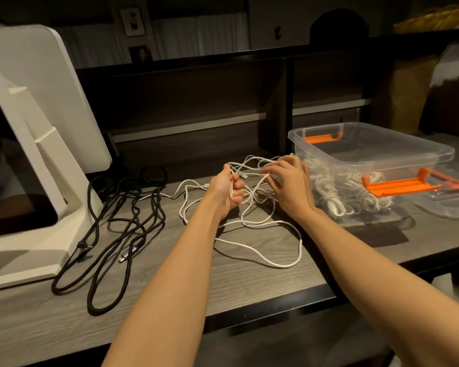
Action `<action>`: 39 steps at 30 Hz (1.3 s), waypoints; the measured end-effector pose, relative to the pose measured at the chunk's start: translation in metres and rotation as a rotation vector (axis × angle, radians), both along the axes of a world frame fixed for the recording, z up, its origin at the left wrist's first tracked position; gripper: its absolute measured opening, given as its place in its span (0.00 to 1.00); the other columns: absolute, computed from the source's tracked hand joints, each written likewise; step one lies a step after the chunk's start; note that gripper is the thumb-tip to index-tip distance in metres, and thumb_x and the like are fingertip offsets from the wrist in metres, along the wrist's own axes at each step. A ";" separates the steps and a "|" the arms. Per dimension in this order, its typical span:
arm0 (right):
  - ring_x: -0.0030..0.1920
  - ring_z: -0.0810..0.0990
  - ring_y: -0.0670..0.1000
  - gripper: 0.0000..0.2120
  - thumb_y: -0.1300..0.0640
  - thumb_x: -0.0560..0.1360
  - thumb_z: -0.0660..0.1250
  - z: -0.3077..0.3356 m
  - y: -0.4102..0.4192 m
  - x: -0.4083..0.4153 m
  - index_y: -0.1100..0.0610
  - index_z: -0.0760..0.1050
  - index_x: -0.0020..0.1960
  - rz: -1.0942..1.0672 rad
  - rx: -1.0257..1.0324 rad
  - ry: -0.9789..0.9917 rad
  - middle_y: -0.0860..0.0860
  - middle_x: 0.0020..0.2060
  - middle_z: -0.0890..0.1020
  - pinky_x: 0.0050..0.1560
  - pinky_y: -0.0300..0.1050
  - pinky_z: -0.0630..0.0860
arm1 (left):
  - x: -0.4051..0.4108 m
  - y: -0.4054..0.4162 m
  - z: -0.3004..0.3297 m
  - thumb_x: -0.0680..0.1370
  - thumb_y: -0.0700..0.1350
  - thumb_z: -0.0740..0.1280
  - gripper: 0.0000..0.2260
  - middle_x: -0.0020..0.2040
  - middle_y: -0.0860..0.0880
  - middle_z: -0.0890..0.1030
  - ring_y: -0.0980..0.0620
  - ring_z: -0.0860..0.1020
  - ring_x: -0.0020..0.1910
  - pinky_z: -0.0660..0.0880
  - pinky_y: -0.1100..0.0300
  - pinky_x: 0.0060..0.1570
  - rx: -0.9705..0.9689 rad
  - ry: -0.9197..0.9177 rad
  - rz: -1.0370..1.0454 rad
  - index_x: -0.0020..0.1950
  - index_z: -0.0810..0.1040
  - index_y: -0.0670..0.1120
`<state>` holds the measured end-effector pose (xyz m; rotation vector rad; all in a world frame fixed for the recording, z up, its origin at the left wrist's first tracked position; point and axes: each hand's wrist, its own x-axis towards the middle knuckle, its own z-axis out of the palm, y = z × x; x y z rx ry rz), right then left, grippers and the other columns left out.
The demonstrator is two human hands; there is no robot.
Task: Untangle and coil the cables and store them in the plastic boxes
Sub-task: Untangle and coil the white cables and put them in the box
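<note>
A tangle of white cable [263,250] lies in loose loops on the grey wooden desk [223,282], rising into both hands at the middle. My left hand [227,190] grips several strands in a closed fist. My right hand [289,185] pinches a strand beside it, fingers bent over the tangle. A clear plastic box [398,154] with orange handles stands just to the right, with coiled white cables [342,192] inside it. Black cables [122,229] sprawl in long loops on the desk to the left.
A white monitor stand and screen [37,144] fills the left side of the desk. A clear lid with an orange clip [451,200] lies right of the box. Dark shelving runs along the back, and the desk's front edge is close to me.
</note>
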<state>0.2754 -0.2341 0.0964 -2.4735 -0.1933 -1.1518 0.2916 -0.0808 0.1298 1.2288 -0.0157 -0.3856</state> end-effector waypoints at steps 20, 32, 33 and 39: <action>0.57 0.71 0.52 0.15 0.64 0.76 0.65 0.001 0.002 -0.005 0.54 0.76 0.62 -0.045 0.001 0.141 0.50 0.56 0.79 0.46 0.45 0.69 | -0.003 -0.013 -0.010 0.85 0.51 0.53 0.18 0.30 0.53 0.69 0.56 0.65 0.30 0.63 0.64 0.31 0.644 -0.553 0.012 0.39 0.74 0.48; 0.61 0.70 0.56 0.10 0.56 0.80 0.60 -0.008 -0.007 0.004 0.54 0.74 0.59 -0.118 0.165 0.401 0.56 0.54 0.79 0.53 0.53 0.71 | -0.009 -0.009 -0.004 0.85 0.51 0.50 0.18 0.54 0.48 0.84 0.50 0.79 0.61 0.71 0.54 0.63 -0.013 -0.451 0.000 0.48 0.76 0.46; 0.59 0.71 0.56 0.09 0.55 0.81 0.59 -0.008 -0.008 0.004 0.53 0.75 0.58 -0.113 0.181 0.396 0.56 0.52 0.79 0.52 0.52 0.72 | -0.007 -0.006 -0.003 0.85 0.50 0.50 0.17 0.47 0.47 0.85 0.49 0.81 0.56 0.73 0.54 0.62 -0.116 -0.371 0.009 0.45 0.74 0.45; 0.60 0.70 0.54 0.06 0.55 0.77 0.66 -0.006 -0.008 0.005 0.46 0.77 0.51 -0.021 0.156 0.429 0.53 0.56 0.78 0.54 0.50 0.70 | -0.001 -0.002 -0.009 0.85 0.51 0.53 0.18 0.26 0.52 0.65 0.57 0.64 0.22 0.74 0.64 0.30 -0.186 -0.056 0.150 0.39 0.68 0.45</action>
